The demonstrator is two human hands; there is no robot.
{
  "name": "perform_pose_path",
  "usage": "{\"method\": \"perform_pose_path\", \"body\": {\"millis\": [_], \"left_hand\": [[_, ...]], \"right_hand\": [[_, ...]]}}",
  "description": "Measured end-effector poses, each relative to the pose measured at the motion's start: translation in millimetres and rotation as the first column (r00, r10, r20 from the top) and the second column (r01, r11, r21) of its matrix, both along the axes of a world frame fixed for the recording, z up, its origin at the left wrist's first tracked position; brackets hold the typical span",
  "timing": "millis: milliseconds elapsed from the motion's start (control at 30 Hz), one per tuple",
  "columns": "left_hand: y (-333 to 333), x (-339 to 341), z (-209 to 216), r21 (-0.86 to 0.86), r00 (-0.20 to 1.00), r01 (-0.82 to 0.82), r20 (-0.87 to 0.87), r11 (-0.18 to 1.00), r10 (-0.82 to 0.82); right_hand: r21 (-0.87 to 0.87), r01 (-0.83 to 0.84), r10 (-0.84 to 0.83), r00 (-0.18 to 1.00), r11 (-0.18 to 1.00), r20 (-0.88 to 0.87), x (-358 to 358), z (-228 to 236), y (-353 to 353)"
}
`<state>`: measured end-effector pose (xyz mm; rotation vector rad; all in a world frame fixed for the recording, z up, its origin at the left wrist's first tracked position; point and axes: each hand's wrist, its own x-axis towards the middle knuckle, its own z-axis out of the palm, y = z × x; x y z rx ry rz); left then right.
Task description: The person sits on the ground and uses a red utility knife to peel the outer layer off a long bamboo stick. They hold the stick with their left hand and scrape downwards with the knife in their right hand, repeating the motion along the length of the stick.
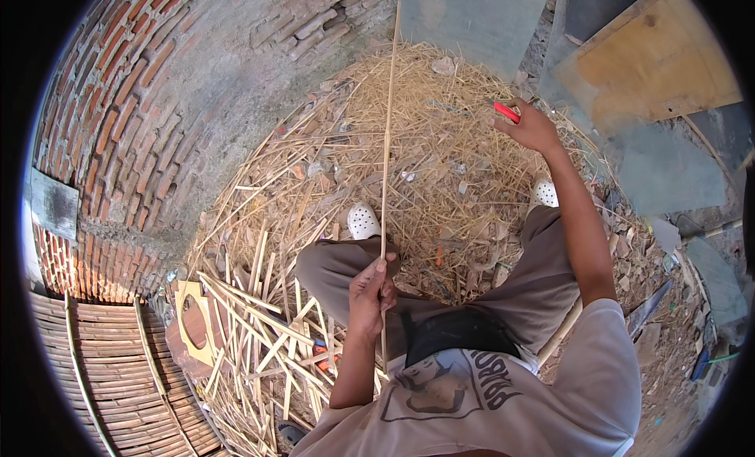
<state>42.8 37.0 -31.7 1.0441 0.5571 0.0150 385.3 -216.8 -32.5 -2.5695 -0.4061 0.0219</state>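
My left hand (371,293) is closed round a long thin bamboo strip (388,119) above my left thigh. The strip stands nearly lengthwise in view, running from beside my lap up to the grey sheet at the far side. Out to the right, over the shavings, my right hand (532,127) grips a red-handled knife (507,112). Its blade end points to the left and is too small to make out clearly. Knife and strip are well apart.
Pale shavings (440,174) cover the ground between my white clogs. Cut bamboo strips (275,339) lie heaped at my left, next to a yellow frame with a round hole (197,323). A brick wall (134,119) rises at the left. Boards (653,60) lean at the far right.
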Motion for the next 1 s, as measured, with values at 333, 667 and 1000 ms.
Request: {"method": "perform_pose_path", "body": {"millis": [333, 667, 1000], "left_hand": [[-38, 76, 19, 0.222, 0.995, 0.063, 0.059, 0.973, -0.078], [-40, 72, 4, 0.457, 0.99, 0.018, 0.117, 0.889, -0.081], [-49, 46, 16, 0.573, 0.993, 0.023, 0.083, 0.819, -0.086]], "right_hand": [[-0.084, -0.493, 0.493, 0.813, 0.866, 0.31, -106, 15, 72], [-0.072, -0.363, 0.349, 0.795, 0.929, 0.496, -96, 6, 75], [-0.128, -0.422, 0.439, 0.822, 0.897, 0.362, -94, 2, 76]]}}
